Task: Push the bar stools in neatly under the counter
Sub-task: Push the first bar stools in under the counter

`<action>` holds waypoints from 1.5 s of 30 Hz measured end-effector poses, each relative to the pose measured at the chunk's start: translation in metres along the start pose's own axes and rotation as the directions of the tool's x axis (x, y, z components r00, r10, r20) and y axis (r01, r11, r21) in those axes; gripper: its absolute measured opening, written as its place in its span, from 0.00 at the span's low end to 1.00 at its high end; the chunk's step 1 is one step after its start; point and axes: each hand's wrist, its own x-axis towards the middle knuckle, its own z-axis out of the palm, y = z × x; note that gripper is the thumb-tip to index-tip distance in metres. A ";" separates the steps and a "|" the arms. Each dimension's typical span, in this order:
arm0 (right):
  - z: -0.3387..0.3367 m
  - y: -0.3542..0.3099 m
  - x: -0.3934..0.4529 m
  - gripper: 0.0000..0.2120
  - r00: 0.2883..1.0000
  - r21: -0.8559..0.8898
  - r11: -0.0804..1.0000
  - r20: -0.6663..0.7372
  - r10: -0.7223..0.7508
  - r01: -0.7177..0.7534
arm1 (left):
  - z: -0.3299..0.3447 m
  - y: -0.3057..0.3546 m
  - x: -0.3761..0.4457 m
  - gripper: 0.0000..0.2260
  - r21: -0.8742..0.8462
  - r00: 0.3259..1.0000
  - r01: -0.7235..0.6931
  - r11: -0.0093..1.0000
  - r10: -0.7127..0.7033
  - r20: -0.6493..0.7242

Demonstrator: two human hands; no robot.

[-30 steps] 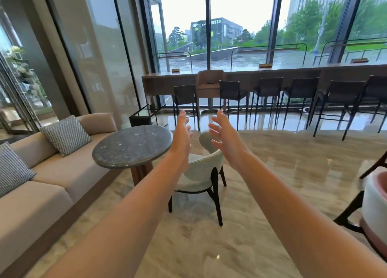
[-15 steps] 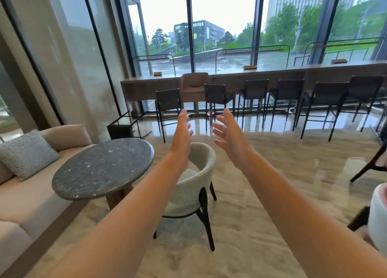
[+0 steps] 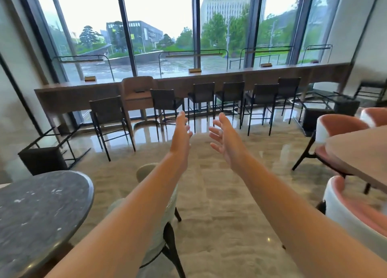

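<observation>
A long brown counter [image 3: 219, 76] runs under the windows at the far side of the room. Several dark bar stools stand along it. The leftmost stool [image 3: 106, 114] is pulled well out from the counter; another [image 3: 165, 101] stands to its right, and more stools [image 3: 261, 97] line the right half. A tan upholstered seat [image 3: 137, 89] sits at the counter between the two left stools. My left hand [image 3: 182, 135] and my right hand [image 3: 225, 139] are stretched forward in mid-air, palms facing each other, fingers straight, holding nothing, far from any stool.
A round dark stone table [image 3: 37, 210] is at my near left, with a pale green chair [image 3: 161, 214] under my left arm. Pink and white chairs [image 3: 339, 129] and a wooden table [image 3: 360, 152] stand on the right. Black wire side tables [image 3: 48, 150] flank the counter. Marble floor lies ahead.
The view has swung right and moved forward: the sofa has left the frame, the counter and stools are nearer, and pink chairs have appeared on the right. Both hands stay raised and open.
</observation>
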 end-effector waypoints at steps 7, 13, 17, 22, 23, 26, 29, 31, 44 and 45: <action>-0.041 0.019 0.092 0.31 0.997 -0.004 1.000 -0.073 0.015 -0.015 | 0.043 -0.031 0.097 0.29 0.009 0.996 0.050 0.999 -0.051 0.074; -0.097 0.029 0.199 0.31 0.995 0.021 0.999 -0.094 0.031 -0.029 | 0.099 -0.046 0.196 0.29 0.036 0.995 0.069 0.997 -0.071 0.073; -0.117 0.028 0.264 0.32 0.997 0.035 0.999 -0.075 0.031 -0.029 | 0.119 -0.043 0.257 0.29 0.028 0.998 0.055 0.998 -0.056 0.041; -0.125 0.028 0.332 0.32 0.998 0.059 0.998 -0.054 0.035 -0.032 | 0.135 -0.045 0.322 0.29 0.024 0.998 0.050 0.998 -0.051 0.033; -0.127 0.029 0.344 0.31 0.998 0.059 0.998 -0.052 0.034 -0.031 | 0.137 -0.046 0.336 0.29 0.028 0.998 0.052 0.998 -0.052 0.031; -0.134 0.033 0.387 0.31 0.998 0.056 0.998 -0.052 0.037 -0.034 | 0.144 -0.049 0.382 0.29 0.030 0.998 0.060 0.998 -0.061 0.027; -0.140 0.041 0.438 0.31 0.996 0.054 0.998 -0.078 0.036 -0.032 | 0.150 -0.057 0.433 0.28 0.034 0.998 0.048 0.998 -0.049 0.040; -0.140 0.045 0.470 0.31 0.995 0.044 0.999 -0.091 0.036 -0.032 | 0.152 -0.062 0.466 0.28 0.036 0.997 0.040 0.999 -0.042 0.060; -0.141 0.038 0.658 0.31 0.985 0.032 0.999 -0.171 0.014 -0.009 | 0.176 -0.064 0.676 0.27 -0.028 0.986 0.064 0.998 -0.059 0.156; -0.143 0.037 0.671 0.31 0.984 0.032 0.999 -0.178 0.015 -0.009 | 0.178 -0.065 0.690 0.28 -0.029 0.985 0.070 0.997 -0.065 0.159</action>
